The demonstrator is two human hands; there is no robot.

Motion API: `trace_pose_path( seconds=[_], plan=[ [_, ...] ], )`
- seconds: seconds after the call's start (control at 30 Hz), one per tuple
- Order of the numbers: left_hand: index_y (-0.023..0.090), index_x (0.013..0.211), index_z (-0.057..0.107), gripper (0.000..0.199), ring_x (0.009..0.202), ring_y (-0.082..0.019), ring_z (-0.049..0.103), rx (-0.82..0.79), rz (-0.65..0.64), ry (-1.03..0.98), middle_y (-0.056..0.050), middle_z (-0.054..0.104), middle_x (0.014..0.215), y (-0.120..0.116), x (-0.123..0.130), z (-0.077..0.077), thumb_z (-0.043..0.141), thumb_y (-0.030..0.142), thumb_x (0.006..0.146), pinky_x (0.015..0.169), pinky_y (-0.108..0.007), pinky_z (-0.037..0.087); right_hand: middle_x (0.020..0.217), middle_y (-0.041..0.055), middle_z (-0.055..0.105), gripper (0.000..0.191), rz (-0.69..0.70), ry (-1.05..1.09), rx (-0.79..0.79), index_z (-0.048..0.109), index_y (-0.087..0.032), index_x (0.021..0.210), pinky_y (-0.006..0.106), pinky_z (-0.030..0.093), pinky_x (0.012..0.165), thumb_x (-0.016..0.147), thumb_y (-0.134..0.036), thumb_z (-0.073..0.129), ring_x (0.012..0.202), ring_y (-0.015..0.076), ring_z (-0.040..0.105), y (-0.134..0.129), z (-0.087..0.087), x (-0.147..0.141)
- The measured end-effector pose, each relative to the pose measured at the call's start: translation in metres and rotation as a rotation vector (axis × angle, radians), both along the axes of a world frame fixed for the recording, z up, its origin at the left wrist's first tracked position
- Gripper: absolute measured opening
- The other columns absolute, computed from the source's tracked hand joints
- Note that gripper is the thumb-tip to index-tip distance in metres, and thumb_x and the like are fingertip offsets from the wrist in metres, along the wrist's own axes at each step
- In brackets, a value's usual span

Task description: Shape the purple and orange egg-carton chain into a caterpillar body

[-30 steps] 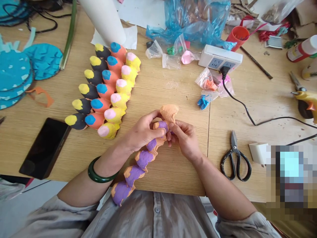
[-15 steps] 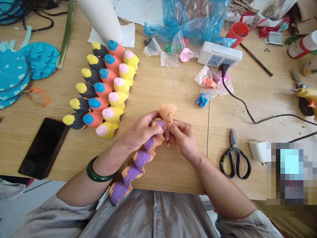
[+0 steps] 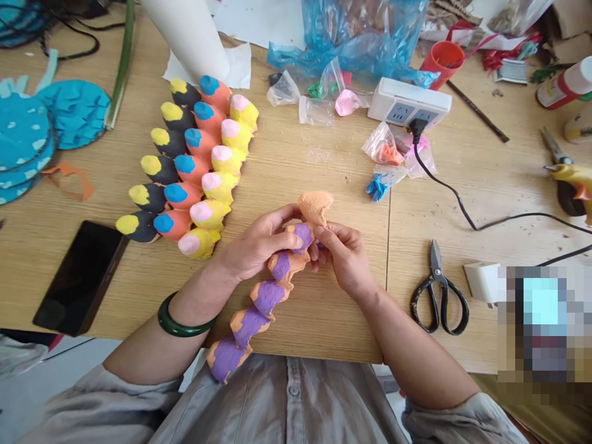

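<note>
Uncovered a little since a second ago, the top purple patch (image 3: 303, 235) of a knobbly orange-and-purple moulded-pulp strip (image 3: 268, 298) shows between the fingers. Left hand (image 3: 261, 243) and right hand (image 3: 345, 256) pinch it near its orange end, above the tabletop (image 3: 324, 327), its lower end crossing the near edge.

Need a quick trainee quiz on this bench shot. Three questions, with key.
1. What two colours cover the segmented strip held by the left hand and right hand?
2. Which wrist wears the green bangle?
3. True or false: the black-handled scissors touch the power strip.

Key: 1. Purple and orange. 2. Left. 3. False.
</note>
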State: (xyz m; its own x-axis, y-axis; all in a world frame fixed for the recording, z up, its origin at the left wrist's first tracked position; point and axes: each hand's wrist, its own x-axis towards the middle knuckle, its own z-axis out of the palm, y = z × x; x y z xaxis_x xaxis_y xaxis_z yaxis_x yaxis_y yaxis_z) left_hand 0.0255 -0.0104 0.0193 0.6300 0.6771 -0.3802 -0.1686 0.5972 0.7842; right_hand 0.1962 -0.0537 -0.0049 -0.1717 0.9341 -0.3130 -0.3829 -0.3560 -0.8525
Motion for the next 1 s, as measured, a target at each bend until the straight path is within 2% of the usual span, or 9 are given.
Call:
trace_pose_path(
  seconds=[0.17,0.4,0.67,0.93,1.0],
  plan=[
    [0.021,0.109,0.067,0.034,0.072,-0.019,0.071,0.069,0.046,0.042,0.0,0.074,0.081,-0.002,0.0015,-0.0025,0.086,0.029,0.082,0.066,-0.03,0.058,0.058,-0.0037,0.062,0.049,-0.006,0.03,-0.017,0.064,-0.02,0.066,0.022,0.048,0.045,0.088,-0.059,0.082,0.046,0.0079,0.053,0.0015,-0.0006,0.0012],
    [0.026,0.114,0.074,0.038,0.081,-0.026,0.073,-0.039,0.006,-0.024,-0.004,0.075,0.089,0.0049,-0.0025,0.0031,0.085,0.033,0.078,0.072,-0.039,0.062,0.057,-0.0044,0.058,0.046,-0.029,0.035,-0.025,0.065,-0.021,0.066,0.022,0.05,0.044,0.087,-0.058,0.083,0.047,0.0085,0.051,0.0033,0.0002,0.004],
    [0.025,0.12,0.069,0.047,0.078,-0.021,0.074,0.033,0.033,0.024,-0.002,0.074,0.09,0.0009,-0.0028,0.0007,0.092,0.037,0.081,0.069,-0.033,0.062,0.059,-0.0041,0.059,0.046,-0.028,0.046,-0.021,0.064,-0.021,0.065,0.023,0.05,0.045,0.088,-0.057,0.082,0.047,0.0083,0.049,0.0042,-0.0005,0.0031],
    [0.021,0.12,0.069,0.044,0.073,-0.018,0.07,0.073,0.083,0.045,0.001,0.07,0.081,0.0025,-0.0049,-0.0017,0.09,0.033,0.083,0.065,-0.027,0.057,0.063,-0.0037,0.061,0.051,0.009,-0.003,0.007,0.062,-0.02,0.066,0.021,0.05,0.048,0.087,-0.061,0.084,0.05,0.0076,0.056,0.0046,0.0021,0.0036],
    [0.024,0.126,0.071,0.047,0.075,-0.018,0.07,0.078,0.093,0.066,0.0,0.071,0.085,0.0035,-0.0058,0.0003,0.089,0.037,0.084,0.065,-0.028,0.056,0.062,-0.004,0.06,0.052,-0.006,0.012,-0.001,0.062,-0.02,0.065,0.021,0.05,0.047,0.085,-0.062,0.086,0.049,0.0078,0.055,0.0056,0.0024,0.0035]
  ],
)
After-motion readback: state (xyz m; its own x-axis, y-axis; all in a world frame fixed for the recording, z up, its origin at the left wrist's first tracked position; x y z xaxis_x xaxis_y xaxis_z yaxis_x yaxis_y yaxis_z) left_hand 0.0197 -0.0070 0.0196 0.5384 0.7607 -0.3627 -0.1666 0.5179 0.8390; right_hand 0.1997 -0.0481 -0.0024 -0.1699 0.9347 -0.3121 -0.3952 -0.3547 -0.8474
